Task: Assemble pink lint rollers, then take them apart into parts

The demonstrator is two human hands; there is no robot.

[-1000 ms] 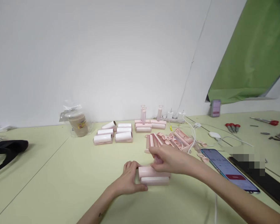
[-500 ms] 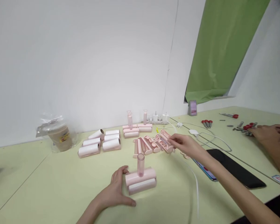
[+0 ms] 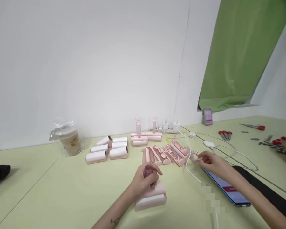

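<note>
Left hand [image 3: 144, 180] curls around the handle [image 3: 148, 170] of a pink roller [image 3: 159, 190]. Right hand [image 3: 211, 162] is half-curled near pink parts [image 3: 178, 157]; hold unclear.

Pale green table [image 3: 50, 194] — white rolls [image 3: 119, 153], pink parts [image 3: 175, 156], phone [image 3: 228, 190], bagged cup [image 3: 71, 143]

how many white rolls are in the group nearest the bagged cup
6 visible, in two columns: left front roll, left middle roll, left back roll, right front roll, right middle roll and right back roll.
</note>
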